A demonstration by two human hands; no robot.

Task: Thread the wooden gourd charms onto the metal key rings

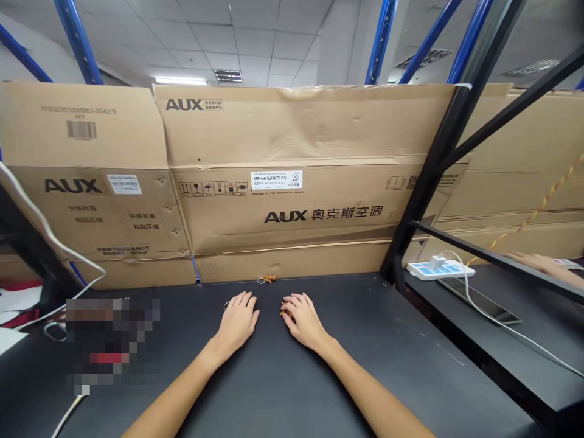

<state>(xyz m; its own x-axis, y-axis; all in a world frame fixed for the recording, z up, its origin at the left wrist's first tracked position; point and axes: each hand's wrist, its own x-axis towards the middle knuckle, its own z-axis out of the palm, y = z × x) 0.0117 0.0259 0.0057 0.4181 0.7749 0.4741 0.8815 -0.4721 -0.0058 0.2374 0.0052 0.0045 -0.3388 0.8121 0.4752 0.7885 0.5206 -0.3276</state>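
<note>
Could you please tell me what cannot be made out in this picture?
In the head view:
Orange-brown beaded item: mostly hidden by the right hand.
Rest of the thin pale loop: hidden by the left hand.
Whatever lies behind the pixelated patch: masked.
Co-worker's arm: cut off by the right edge.
Print on the left white label: too small.

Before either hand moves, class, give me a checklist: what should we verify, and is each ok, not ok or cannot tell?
1. Left hand and right hand apart: ok.
2. Orange trinket by the cardboard uncovered by either hand: ok.
3. Orange beads at the right hand fully visible: not ok, fingers hide part.
4. Left hand's grip closed on something: cannot tell; a thin ring shows beside its fingers.
5. Other person's hand away from both hands: ok.
</note>
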